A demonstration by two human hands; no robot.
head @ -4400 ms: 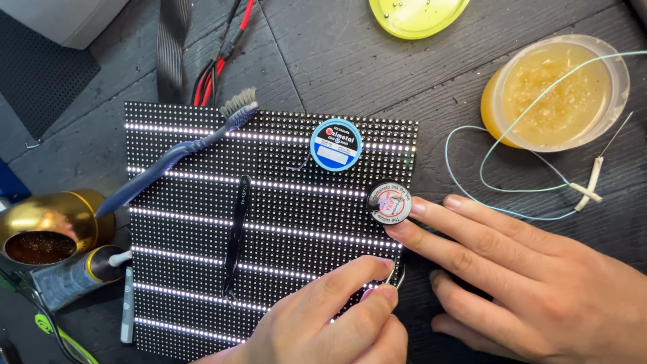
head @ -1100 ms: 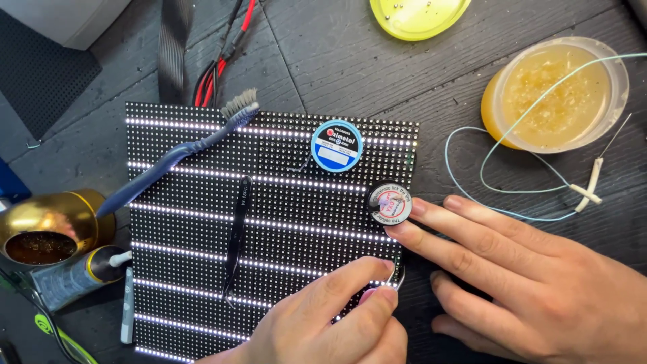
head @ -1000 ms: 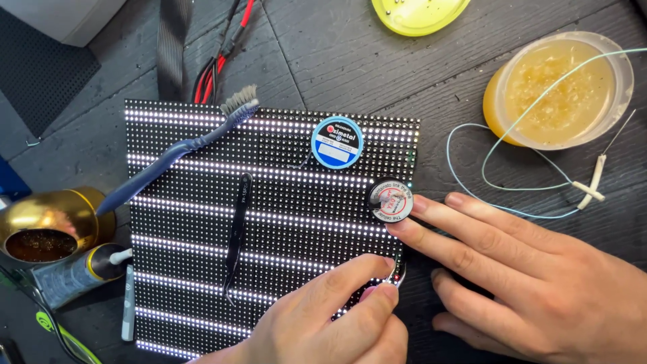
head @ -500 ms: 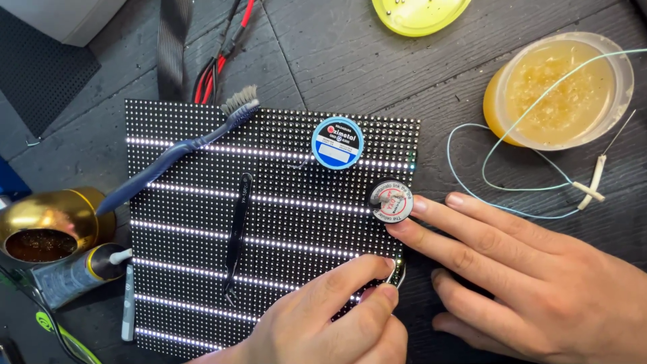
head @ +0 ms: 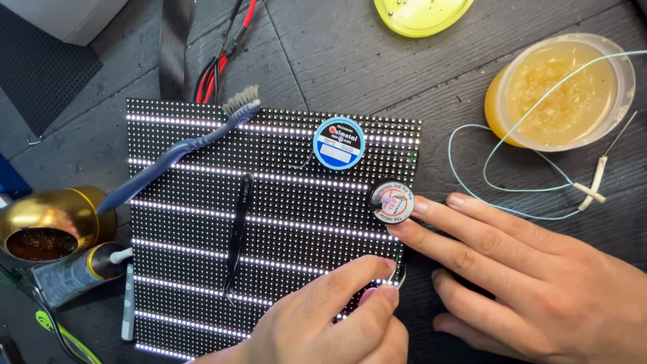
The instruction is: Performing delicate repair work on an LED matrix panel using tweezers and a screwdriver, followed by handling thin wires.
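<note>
A black LED panel [head: 202,222] with lit white rows lies on the dark table. My left hand [head: 330,320] comes in from the bottom, its thumb and forefinger pinched on a small metal piece [head: 400,275] at the panel's lower right edge. My right hand [head: 532,290] rests flat beside the panel with its fingers spread. Its fingertips touch the panel's right edge next to a small round spool [head: 391,200]. On the panel also lie a blue round spool [head: 339,143], black tweezers [head: 237,236] and a blue toothbrush [head: 178,152].
A tub of amber paste [head: 563,91] stands at the right with a thin pale wire [head: 485,168] looping from it. A yellow-green lid [head: 421,12] is at the top. At the left are a gold tin [head: 44,226], a small tube [head: 74,273] and red and black cables [head: 219,57].
The lit rows on the panel have shifted position. Both hands stay almost where they were.
</note>
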